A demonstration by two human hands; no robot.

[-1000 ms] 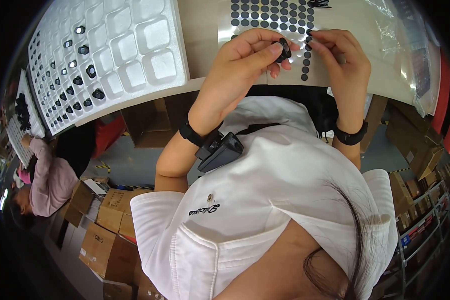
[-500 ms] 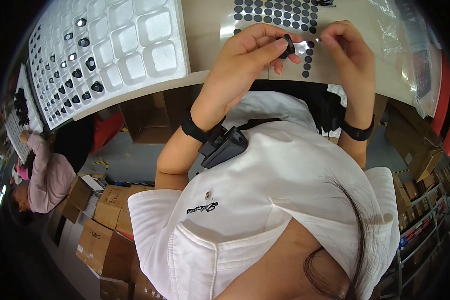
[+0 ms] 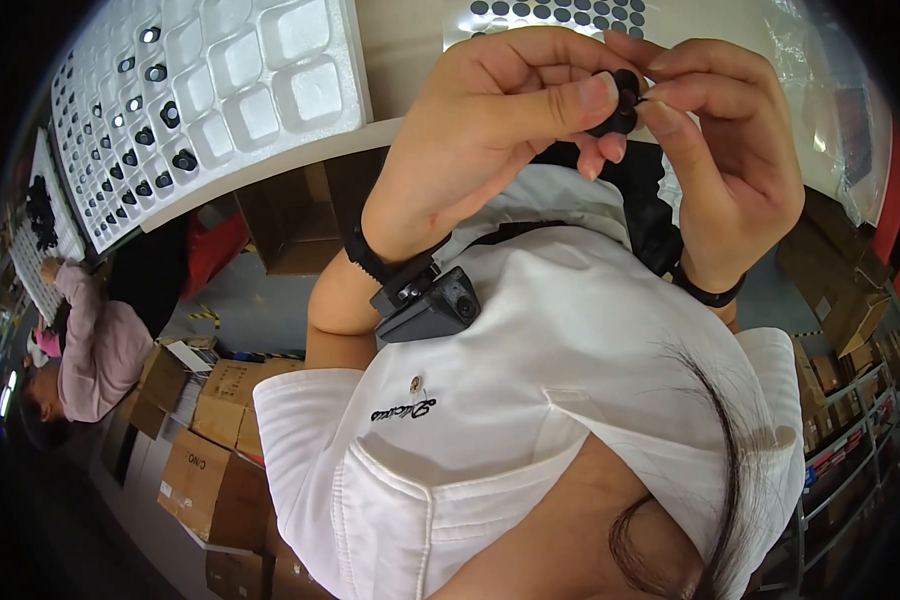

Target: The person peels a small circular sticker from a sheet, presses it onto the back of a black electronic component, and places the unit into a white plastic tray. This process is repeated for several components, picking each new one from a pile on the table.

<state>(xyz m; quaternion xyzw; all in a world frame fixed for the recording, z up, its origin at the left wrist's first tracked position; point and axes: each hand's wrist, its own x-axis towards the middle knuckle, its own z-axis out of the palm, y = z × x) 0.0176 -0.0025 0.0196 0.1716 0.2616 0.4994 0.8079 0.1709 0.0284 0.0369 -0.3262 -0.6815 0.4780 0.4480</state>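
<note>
Between the thumb and fingers of my left hand (image 3: 520, 115) is a small black rounded part (image 3: 625, 92), held up above the front edge of the table. My right hand (image 3: 735, 150) is closed in a pinch against the right side of that part. A tiny dark bit shows at its fingertips, too small to name. Behind the hands lies a clear sheet (image 3: 457, 28) with rows of black round stickers (image 3: 562, 15), partly covered by my fingers.
A white foam tray (image 3: 354, 80) with many compartments stands at the left, several holding small black parts (image 3: 184, 159). Clear plastic film (image 3: 820, 110) lies at the right. Cardboard boxes (image 3: 205, 485) are stacked below. Another person (image 3: 105, 355) works at the far left.
My right hand has moved from the sticker sheet to the black part, and the two hands now meet. My left hand has shifted slightly right with the part.
</note>
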